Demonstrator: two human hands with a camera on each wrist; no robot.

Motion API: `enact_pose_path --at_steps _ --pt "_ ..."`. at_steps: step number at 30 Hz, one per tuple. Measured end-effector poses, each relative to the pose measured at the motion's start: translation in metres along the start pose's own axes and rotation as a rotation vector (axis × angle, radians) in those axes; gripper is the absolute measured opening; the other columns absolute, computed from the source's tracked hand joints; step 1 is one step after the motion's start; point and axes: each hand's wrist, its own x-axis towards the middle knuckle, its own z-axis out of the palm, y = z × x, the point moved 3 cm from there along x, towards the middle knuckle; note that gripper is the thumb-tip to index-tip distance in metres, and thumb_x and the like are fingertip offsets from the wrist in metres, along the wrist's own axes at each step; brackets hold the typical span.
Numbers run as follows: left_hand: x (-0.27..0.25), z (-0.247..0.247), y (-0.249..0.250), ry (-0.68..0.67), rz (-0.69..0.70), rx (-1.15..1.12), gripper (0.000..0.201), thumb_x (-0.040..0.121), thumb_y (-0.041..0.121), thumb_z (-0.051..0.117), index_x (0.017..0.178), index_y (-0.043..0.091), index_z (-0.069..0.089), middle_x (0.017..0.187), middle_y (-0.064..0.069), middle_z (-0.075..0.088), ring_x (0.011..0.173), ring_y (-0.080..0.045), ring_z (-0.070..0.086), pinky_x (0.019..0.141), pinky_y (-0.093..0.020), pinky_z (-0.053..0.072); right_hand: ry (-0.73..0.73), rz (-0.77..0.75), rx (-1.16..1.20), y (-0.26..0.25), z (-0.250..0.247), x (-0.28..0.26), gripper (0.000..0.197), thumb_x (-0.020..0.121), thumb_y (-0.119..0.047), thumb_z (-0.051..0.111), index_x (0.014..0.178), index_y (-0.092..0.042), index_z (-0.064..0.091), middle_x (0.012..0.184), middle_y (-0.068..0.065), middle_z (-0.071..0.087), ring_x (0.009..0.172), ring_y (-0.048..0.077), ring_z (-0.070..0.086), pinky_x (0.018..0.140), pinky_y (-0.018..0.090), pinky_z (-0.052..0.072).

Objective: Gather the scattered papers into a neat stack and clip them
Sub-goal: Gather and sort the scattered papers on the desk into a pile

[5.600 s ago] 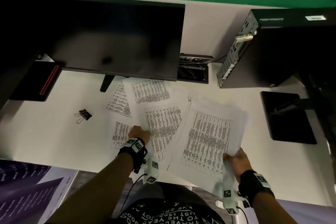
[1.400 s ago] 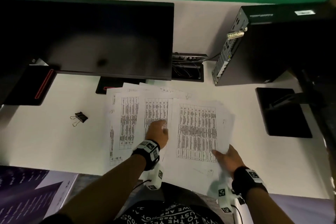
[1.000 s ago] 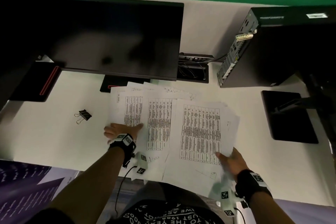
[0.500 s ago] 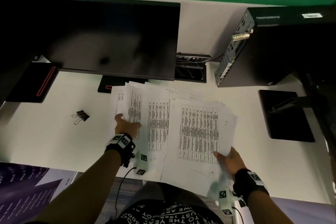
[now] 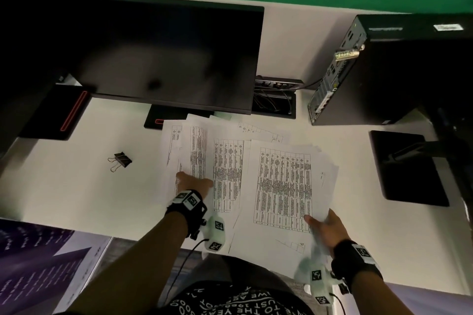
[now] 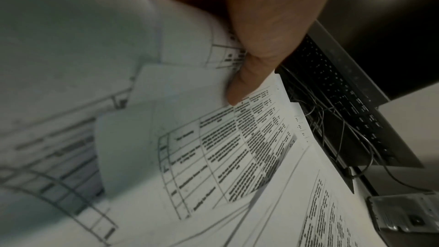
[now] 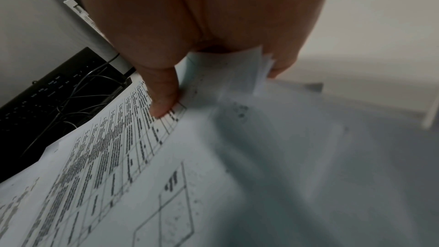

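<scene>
Printed papers with tables (image 5: 227,161) lie overlapped on the white desk in front of the monitor. My left hand (image 5: 193,181) pinches the left sheets (image 6: 213,138), thumb on top, and their left edge curls up off the desk. My right hand (image 5: 323,227) grips the near right corner of the thicker pile (image 5: 284,186), thumb on the top sheet (image 7: 118,147) and fingers under it. A black binder clip (image 5: 122,160) with silver handles lies alone on the desk, left of the papers and away from both hands.
A dark monitor (image 5: 153,59) stands right behind the papers, its base (image 5: 163,116) touching their far edge. A cable tray (image 5: 273,100) and a black computer tower (image 5: 384,71) sit at back right. A black pad (image 5: 407,169) lies to the right, a monitor base (image 5: 56,112) at far left.
My left hand slid from the middle sheets to the left edge of the papers, took hold there and lifted that edge. The right hand kept its hold on the pile's corner.
</scene>
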Motion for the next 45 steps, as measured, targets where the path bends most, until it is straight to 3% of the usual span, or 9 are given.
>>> enact_pose_path --at_steps 4,10,14,17,21,27,32,37,45 --pt "-0.010 0.009 0.004 0.082 0.005 0.328 0.064 0.072 0.038 0.070 0.124 0.011 0.046 0.128 -0.017 0.038 0.115 -0.034 0.043 0.098 -0.046 0.043 -0.009 0.021 0.030 0.003 0.000 0.002 0.049 0.089 -0.026 0.073 0.134 -0.017 0.055 0.125 0.003 0.067 0.114 0.029 0.061 0.107 0.049 0.044" --pt "-0.022 0.033 0.004 0.155 0.119 0.322 0.064 0.077 0.019 0.072 0.129 0.015 0.034 0.133 -0.018 0.032 0.120 -0.036 0.039 0.095 -0.050 0.046 0.005 0.017 0.023 0.005 0.000 0.002 0.049 0.088 -0.027 0.073 0.133 -0.018 0.056 0.127 0.005 0.067 0.115 0.030 0.062 0.106 0.049 0.045" --pt "-0.020 0.030 0.004 0.094 0.129 0.041 0.078 0.077 0.007 0.070 0.135 0.021 0.019 0.130 -0.020 0.041 0.088 -0.030 0.059 0.065 -0.038 0.057 -0.005 -0.010 0.017 0.001 0.000 -0.001 0.047 0.090 -0.025 0.071 0.133 -0.017 0.056 0.129 0.006 0.066 0.112 0.027 0.061 0.105 0.043 0.044" --pt "-0.021 0.015 0.004 0.069 0.130 -0.112 0.080 0.083 0.008 0.066 0.145 0.017 0.017 0.122 -0.011 0.052 0.067 -0.017 0.052 0.045 -0.023 0.039 -0.014 -0.015 0.005 0.001 -0.001 -0.003 0.048 0.092 -0.028 0.069 0.136 -0.016 0.053 0.129 0.006 0.065 0.116 0.029 0.060 0.103 0.041 0.044" --pt "-0.015 -0.019 0.000 0.133 0.140 -0.103 0.076 0.080 0.011 0.073 0.142 0.012 0.030 0.128 -0.017 0.056 0.102 -0.034 0.059 0.069 -0.029 0.047 -0.024 -0.021 0.002 0.001 -0.001 -0.003 0.049 0.092 -0.030 0.068 0.137 -0.016 0.053 0.129 0.006 0.066 0.110 0.025 0.060 0.099 0.037 0.044" --pt "0.014 -0.076 -0.014 0.249 0.156 -0.118 0.073 0.075 0.012 0.077 0.131 0.011 0.032 0.114 -0.017 0.058 0.090 -0.034 0.059 0.076 -0.038 0.052 -0.024 -0.012 0.026 0.000 -0.002 -0.001 0.046 0.091 -0.026 0.070 0.133 -0.016 0.054 0.123 0.005 0.067 0.104 0.024 0.059 0.095 0.037 0.045" --pt "0.047 -0.086 -0.026 0.129 0.100 -0.150 0.096 0.062 0.049 0.079 0.135 0.006 0.034 0.119 -0.015 0.058 0.103 -0.037 0.059 0.091 -0.050 0.051 -0.039 -0.021 0.025 0.002 -0.001 0.002 0.052 0.090 -0.026 0.070 0.138 -0.016 0.052 0.131 0.007 0.064 0.115 0.028 0.058 0.103 0.045 0.045" --pt "0.048 -0.099 -0.027 0.159 0.155 0.031 0.093 0.072 0.026 0.083 0.145 0.004 0.031 0.146 -0.016 0.042 0.132 -0.035 0.042 0.109 -0.041 0.036 -0.040 -0.022 0.011 0.003 -0.001 0.003 0.053 0.090 -0.028 0.070 0.138 -0.017 0.052 0.131 0.007 0.064 0.110 0.025 0.057 0.101 0.043 0.044" --pt "0.070 -0.084 -0.020 -0.081 0.209 -0.120 0.061 0.056 0.048 0.087 0.104 0.013 0.070 0.100 -0.009 0.073 0.093 -0.033 0.067 0.091 -0.048 0.052 -0.012 -0.039 -0.031 0.001 -0.001 0.002 0.051 0.090 -0.029 0.070 0.136 -0.014 0.053 0.129 0.007 0.065 0.106 0.023 0.058 0.096 0.036 0.044"
